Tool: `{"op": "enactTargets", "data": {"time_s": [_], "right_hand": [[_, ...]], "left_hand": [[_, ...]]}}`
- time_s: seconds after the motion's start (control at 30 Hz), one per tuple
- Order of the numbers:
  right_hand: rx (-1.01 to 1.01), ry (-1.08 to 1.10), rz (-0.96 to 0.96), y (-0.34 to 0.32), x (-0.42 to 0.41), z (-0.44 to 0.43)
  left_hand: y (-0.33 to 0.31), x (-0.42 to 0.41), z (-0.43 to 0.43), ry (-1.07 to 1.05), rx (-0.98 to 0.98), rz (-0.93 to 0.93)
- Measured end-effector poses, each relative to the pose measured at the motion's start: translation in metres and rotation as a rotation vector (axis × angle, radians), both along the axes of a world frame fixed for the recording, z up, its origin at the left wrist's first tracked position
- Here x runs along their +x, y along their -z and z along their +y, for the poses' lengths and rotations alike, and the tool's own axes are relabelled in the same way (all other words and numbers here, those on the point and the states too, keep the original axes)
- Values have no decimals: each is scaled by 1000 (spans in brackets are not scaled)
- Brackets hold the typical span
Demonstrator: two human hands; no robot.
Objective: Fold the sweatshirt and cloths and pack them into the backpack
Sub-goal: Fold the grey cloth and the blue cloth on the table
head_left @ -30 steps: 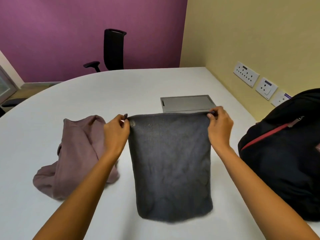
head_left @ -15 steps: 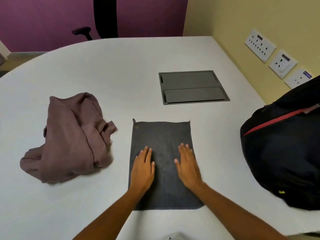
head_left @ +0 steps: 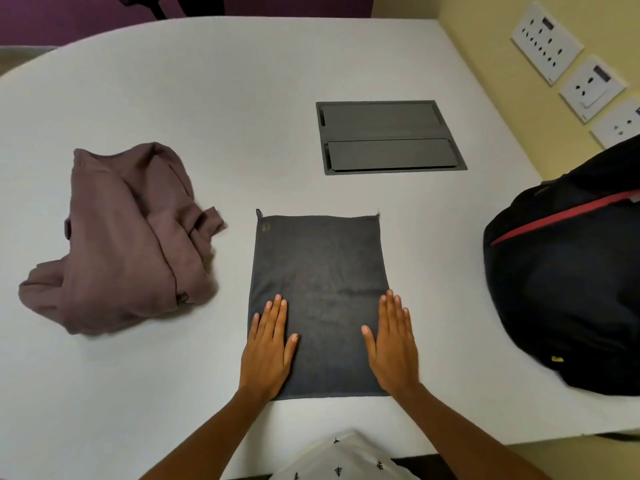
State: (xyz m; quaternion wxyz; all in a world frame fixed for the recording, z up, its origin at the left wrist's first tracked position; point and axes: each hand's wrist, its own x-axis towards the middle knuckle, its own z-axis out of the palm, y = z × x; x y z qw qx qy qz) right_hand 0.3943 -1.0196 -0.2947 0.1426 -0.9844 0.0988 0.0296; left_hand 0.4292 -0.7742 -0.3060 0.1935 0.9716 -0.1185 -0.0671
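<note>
- Both hands lie flat, palms down, fingers straight and close together, nothing gripped. Left hand presses the near-left part of the grey cloth; right hand presses the near-right part, w/ a bare strip of cloth between the thumbs.
- Left hand: outer edge sits on the cloth's left border, heel near the near hem.
- Right hand: little-finger side runs along the cloth's right border, approx. on the edge.
- Grey cloth: spread flat on the white table, a rectangle w/ its long side running away from the hands. Far hem is well beyond the fingertips; small hang loop at far-left corner.
- Sweatshirt: mauve, crumpled heap, not folded. Left of the left hand and further out, apart from the cloth.
- Backpack: black w/ red stripe, right of the right hand at the table's right edge, apart from the cloth. Opening zipped or not: cannot tell.
- Grey hatch panel: set in the tabletop, beyond the cloth's far hem, not touching it.
- Wall sockets: white plates on the yellow wall, far right, beyond the backpack.
</note>
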Motion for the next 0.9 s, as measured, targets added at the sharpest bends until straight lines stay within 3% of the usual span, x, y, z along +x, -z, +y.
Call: {"op": "enactTargets", "data": {"time_s": [0.27,0.43,0.67,0.9], "right_hand": [[25,-288,-22,-9,67,79],[-33,-296,4,7,87,36],[16,-7,-3,1,95,-6],[71,-248,-39,-15,157,70]], "left_hand": [[-11,40,-22,-61,31,-52],[2,53,-9,-51,103,-38],[-3,56,-19,-83,47,-43],[-15,124,-41,-79,43,-68]]}}
